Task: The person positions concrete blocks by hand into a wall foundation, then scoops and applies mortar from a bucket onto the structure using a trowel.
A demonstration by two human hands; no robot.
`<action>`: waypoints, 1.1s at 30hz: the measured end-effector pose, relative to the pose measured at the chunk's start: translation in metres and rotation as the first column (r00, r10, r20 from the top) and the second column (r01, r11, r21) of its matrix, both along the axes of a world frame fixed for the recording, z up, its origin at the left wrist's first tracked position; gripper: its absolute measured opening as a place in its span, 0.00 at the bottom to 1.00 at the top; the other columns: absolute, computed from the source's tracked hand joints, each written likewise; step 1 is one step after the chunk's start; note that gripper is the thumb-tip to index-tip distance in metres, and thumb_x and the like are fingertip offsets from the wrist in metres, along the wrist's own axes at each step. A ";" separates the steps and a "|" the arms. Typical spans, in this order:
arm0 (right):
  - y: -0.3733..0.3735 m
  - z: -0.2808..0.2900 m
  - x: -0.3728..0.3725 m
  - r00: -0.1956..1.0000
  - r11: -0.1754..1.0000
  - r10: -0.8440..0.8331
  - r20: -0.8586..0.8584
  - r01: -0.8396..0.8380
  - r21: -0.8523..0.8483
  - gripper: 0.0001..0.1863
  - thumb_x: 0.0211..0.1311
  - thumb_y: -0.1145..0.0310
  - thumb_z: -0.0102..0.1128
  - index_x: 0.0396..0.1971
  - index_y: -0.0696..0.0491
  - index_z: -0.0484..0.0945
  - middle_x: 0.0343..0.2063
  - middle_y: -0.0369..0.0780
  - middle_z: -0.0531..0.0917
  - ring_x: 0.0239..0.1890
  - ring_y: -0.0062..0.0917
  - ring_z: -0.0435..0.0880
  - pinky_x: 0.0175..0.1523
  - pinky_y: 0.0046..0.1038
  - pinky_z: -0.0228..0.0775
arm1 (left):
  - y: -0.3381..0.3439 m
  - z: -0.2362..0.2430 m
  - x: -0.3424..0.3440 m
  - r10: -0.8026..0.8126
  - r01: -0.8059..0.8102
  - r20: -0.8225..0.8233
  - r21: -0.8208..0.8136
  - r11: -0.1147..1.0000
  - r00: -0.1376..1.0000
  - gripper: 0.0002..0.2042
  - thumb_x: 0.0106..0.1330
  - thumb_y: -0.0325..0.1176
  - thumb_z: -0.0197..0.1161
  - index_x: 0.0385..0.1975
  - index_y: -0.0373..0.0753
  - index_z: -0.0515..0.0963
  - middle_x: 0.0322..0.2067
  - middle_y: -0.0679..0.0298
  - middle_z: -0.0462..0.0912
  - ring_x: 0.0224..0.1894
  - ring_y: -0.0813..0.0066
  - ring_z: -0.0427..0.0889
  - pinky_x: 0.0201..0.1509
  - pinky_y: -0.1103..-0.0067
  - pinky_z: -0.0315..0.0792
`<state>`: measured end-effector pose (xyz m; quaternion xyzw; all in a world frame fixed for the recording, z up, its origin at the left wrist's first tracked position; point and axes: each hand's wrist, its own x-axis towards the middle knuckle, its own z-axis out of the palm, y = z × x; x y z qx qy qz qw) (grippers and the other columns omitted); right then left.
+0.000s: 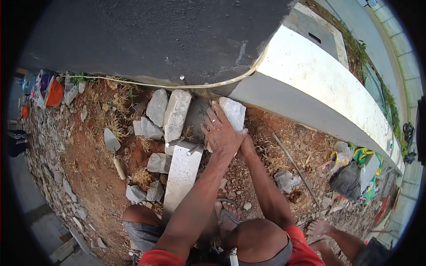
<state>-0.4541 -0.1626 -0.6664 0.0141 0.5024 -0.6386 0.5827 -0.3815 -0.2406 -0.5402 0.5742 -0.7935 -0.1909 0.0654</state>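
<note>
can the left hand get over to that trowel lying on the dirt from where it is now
Probably yes. The left hand rests on the grey stone block by the wall, and the trowel lies in the open on the red soil to its left. Only low stones and a pale slab lie between, easily passed over.

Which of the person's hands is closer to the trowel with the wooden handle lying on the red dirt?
Left. The left hand rests on the grey stone block, right of the trowel. The right hand sits farther right, mostly hidden beneath the left.
</note>
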 end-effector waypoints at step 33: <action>-0.032 -0.046 -0.024 -0.848 0.430 0.440 -0.297 -0.091 0.898 0.44 0.72 0.41 0.43 0.79 0.52 0.49 0.80 0.47 0.48 0.81 0.48 0.44 0.79 0.62 0.27 | 0.028 0.092 0.064 -0.022 0.083 -0.307 0.187 0.979 0.951 0.64 0.44 0.45 0.82 0.76 0.29 0.43 0.69 0.34 0.58 0.72 0.37 0.60 0.74 0.53 0.60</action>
